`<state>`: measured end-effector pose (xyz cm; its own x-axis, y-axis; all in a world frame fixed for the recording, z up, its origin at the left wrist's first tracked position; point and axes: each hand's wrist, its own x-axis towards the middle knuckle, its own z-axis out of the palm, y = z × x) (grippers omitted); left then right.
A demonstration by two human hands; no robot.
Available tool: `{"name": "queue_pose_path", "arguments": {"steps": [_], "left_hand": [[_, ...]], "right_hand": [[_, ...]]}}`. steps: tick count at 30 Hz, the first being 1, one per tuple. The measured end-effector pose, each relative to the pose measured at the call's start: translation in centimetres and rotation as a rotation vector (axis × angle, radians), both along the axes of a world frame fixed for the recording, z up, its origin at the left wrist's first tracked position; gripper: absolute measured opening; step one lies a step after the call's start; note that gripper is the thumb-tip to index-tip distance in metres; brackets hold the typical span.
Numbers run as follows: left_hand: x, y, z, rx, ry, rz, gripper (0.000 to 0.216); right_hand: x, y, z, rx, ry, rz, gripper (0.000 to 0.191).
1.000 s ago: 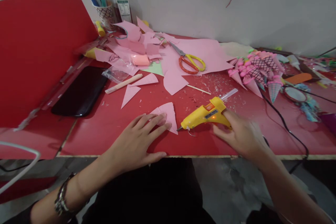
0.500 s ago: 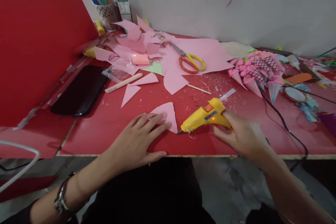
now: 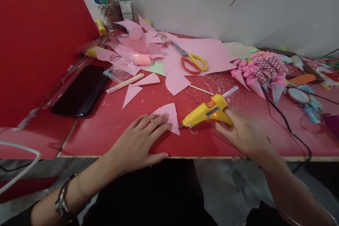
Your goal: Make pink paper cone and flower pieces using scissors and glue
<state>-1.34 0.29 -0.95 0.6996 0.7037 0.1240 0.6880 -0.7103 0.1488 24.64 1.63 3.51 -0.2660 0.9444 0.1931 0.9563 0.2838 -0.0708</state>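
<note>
My left hand [image 3: 144,139] lies with fingers stretched over a pink paper piece [image 3: 172,114], pressing it to the red tabletop. The hand covers part of the paper. My right hand [image 3: 242,129] is wrapped round the handle of a yellow hot glue gun [image 3: 206,113]. A small orange light glows on its side, and a clear glue stick [image 3: 231,91] juts from its back. The metal nozzle points left, at the right edge of the paper near its lower corner. A thin strand of glue hangs below the nozzle.
Scissors [image 3: 194,62] rest on a pink sheet [image 3: 206,47] behind. Small pink cones [image 3: 255,88] are heaped at the right, near a tape roll [image 3: 298,95] and a black cord [image 3: 287,123]. A black phone [image 3: 81,90] and a cream-coloured stick [image 3: 125,83] lie leftward.
The glue gun's nozzle has shifted slightly up along the paper's right edge, and my right hand has moved with it. My left hand stays in place on the paper.
</note>
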Motion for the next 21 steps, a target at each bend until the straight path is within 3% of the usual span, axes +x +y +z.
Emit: {"name": "queue_pose_path", "arguments": {"steps": [21], "left_hand": [[-0.02,-0.05,-0.2,0.046,-0.036,0.011,0.054]], "right_hand": [[-0.95,0.96,-0.23,0.092,-0.102,-0.053,0.019]]}}
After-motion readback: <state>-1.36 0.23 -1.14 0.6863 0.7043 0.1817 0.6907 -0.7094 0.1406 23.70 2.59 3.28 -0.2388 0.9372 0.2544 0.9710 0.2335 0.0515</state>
